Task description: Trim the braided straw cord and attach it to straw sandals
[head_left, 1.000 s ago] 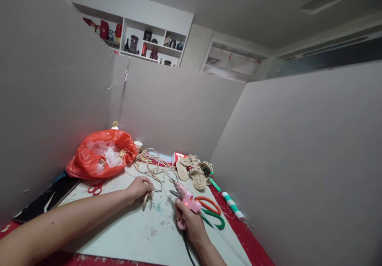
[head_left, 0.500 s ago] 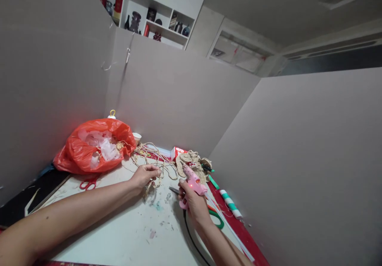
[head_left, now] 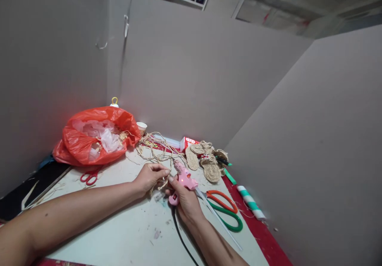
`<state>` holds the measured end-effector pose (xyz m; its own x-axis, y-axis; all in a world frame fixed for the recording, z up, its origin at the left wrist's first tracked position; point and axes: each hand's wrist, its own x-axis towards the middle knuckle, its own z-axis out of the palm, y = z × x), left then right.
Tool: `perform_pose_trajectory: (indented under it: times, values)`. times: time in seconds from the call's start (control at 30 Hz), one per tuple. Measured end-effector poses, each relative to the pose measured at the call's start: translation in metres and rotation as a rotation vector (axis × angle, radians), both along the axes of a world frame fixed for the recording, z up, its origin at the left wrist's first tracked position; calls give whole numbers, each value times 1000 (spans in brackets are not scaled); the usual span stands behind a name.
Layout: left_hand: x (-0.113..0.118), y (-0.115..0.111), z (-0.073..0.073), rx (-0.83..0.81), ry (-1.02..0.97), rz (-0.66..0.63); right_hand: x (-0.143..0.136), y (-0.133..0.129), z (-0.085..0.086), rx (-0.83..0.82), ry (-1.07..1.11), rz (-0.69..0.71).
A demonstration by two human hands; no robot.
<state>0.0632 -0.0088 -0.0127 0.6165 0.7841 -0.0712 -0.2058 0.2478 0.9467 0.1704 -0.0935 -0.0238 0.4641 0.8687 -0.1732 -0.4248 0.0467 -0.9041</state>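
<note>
My left hand [head_left: 151, 178] is pinched on a thin twisted straw cord [head_left: 162, 185] above the white board. My right hand [head_left: 188, 202] is wrapped round a pink hot glue gun [head_left: 186, 179], its nozzle tilted up and away from me. A clear glue stick [head_left: 225, 226] sticks out of the gun's back, and a black cable [head_left: 180, 232] runs from its handle toward me. The right thumb tip comes close to the left fingertips and the cord; whether it touches is unclear. Scissors [head_left: 234, 223] with one orange and one green handle lie just right of my right hand.
A red plastic bag [head_left: 74, 138] stands back left, with small red scissors [head_left: 89, 177] before it. Loose straw cord [head_left: 149, 144], a paper cup [head_left: 141, 127], woven straw pieces [head_left: 211, 170] and a red box [head_left: 186, 142] line the back. A green-striped roll [head_left: 250, 202] lies right. Grey partitions enclose the table.
My right hand has moved left with the glue gun, up close to my left hand. The orange and green scissors now show more fully. The view has tilted down.
</note>
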Motion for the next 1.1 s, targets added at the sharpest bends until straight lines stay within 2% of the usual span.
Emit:
perform_pose_trajectory:
  times: [0.2, 0.43, 0.57, 0.7, 0.9, 1.1]
  values:
    - [-6, -1, 0, 125, 56, -119, 6, -5, 5, 66, 35, 96]
    - [-10, 5, -1, 210, 88, -37, 9, -4, 4, 9, -4, 120]
    - [-10, 2, 1, 315, 123, -124, 9, -2, 4, 7, -20, 126]
    - [-11, 2, -2, 348, 134, -191, 11, 1, -2, 4, -60, 141]
    - [-11, 7, -6, 335, 159, -193, 14, 2, -3, 3, -106, 96]
    - [-13, 4, -9, 289, 170, -226, 16, -1, -5, 9, -213, -23]
